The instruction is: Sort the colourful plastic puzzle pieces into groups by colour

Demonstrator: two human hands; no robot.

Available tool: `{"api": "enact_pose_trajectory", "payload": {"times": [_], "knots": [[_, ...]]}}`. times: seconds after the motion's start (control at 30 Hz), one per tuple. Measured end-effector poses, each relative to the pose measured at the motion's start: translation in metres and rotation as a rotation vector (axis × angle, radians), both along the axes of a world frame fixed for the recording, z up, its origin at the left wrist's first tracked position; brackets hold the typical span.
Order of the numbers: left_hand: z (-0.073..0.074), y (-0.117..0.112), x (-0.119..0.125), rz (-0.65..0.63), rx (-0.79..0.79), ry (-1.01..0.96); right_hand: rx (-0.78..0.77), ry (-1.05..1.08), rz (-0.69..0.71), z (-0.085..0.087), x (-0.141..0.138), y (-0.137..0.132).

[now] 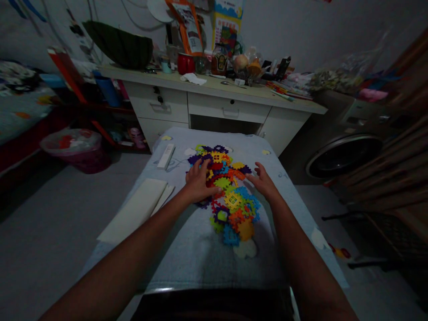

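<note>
A heap of colourful plastic interlocking blocks [222,182] with toothed edges lies on the cloth-covered table [187,267]. Among them are a yellow window block [233,199], a blue block [231,235] at the near end and an orange block [246,229]. My left hand [199,182] rests at the heap's left side, fingers spread over purple and red pieces. On the right, my right hand [262,180] hovers beside the heap with its fingers apart and nothing in them. Some blocks under my left hand are hidden.
Left of the blocks lie a white narrow box [166,157] and a folded pale sheet [133,209]. Behind stands a cluttered white desk [160,104]. A washing machine [334,133] is at right, a pink waste bin [80,154] at left.
</note>
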State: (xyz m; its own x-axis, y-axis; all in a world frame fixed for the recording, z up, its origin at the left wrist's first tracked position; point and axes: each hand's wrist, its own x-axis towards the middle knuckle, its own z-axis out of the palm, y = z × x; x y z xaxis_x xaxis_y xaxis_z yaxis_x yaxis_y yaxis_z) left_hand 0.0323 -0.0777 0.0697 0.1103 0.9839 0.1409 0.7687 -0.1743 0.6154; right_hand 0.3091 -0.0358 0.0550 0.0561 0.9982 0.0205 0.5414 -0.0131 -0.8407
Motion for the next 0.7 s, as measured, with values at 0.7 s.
{"api": "enact_pose_trajectory", "payload": {"times": [0.7], "knots": [[-0.039,-0.071,0.043,-0.365,0.138,0.255,0.168,-0.150,0.368,-0.017,-0.032,-0.068]]}}
